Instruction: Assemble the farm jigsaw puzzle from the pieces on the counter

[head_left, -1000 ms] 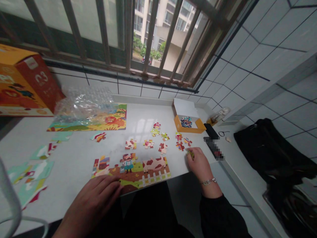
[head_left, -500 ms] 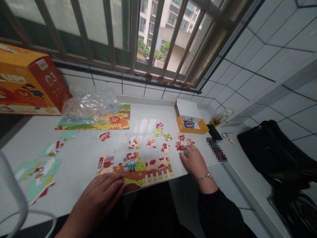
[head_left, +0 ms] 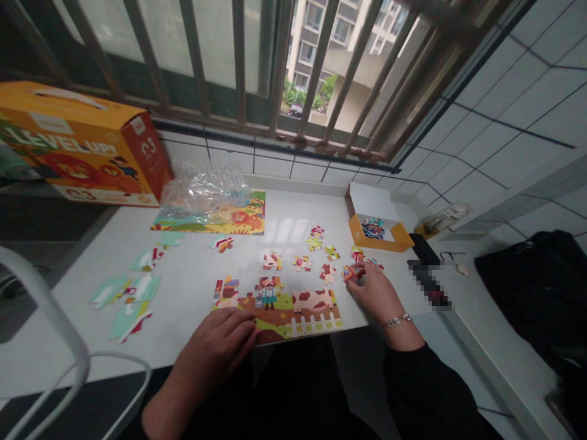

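A partly built farm puzzle (head_left: 293,311) with a cow and a white fence lies at the front edge of the white table (head_left: 192,287). My left hand (head_left: 220,345) rests flat on its lower left corner. My right hand (head_left: 373,287) is to the right of the puzzle, its fingertips pinching a red and orange loose piece (head_left: 349,273). Several more loose pieces (head_left: 302,263) lie scattered just behind the puzzle.
A small orange box (head_left: 376,231) with pieces inside stands at the back right. A finished lion puzzle (head_left: 229,221) under clear plastic wrap (head_left: 206,186) and a large orange game box (head_left: 87,150) are at the back left. Pale backing pieces (head_left: 128,293) lie left.
My right hand has moved away from the table edge towards the loose pieces and closed its fingertips on one. The left hand stays on the puzzle. The view has shifted left.
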Available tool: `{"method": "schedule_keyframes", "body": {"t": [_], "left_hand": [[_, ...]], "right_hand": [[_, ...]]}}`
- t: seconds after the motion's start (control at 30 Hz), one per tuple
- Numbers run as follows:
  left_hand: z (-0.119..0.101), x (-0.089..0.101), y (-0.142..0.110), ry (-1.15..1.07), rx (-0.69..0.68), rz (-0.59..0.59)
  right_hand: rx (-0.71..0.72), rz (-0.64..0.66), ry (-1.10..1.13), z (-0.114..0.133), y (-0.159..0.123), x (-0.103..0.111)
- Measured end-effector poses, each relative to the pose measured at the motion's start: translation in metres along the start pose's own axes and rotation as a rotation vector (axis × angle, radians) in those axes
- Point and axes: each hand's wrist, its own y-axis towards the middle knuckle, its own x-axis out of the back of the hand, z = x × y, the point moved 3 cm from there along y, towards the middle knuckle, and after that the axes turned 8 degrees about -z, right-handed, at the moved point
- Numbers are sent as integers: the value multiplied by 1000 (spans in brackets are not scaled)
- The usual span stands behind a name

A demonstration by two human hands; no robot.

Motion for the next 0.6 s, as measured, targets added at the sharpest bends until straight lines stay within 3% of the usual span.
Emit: {"method": "schedule_keyframes", "body": {"t": [0.07, 0.23, 0.33, 0.43, 0.53, 0.6], "left_hand": [[-1, -1, -1, -1, -2, 6], [-1, -3, -3, -13, -4, 35], [-1, -2, -3, -20, 4, 28], [-3, 0, 0, -22, 4, 4], [-4, 2, 2, -10, 4, 17], [-5, 2, 3, -11, 7, 38]], "right_hand": [[35, -38, 5, 8, -2, 1], [115, 50, -7, 30, -3, 5], [128, 32, 79, 53, -3, 11], [133, 114, 307, 92, -8, 5], [67, 344, 546, 142, -16, -16], [44, 417, 700, 174, -19, -31]]}}
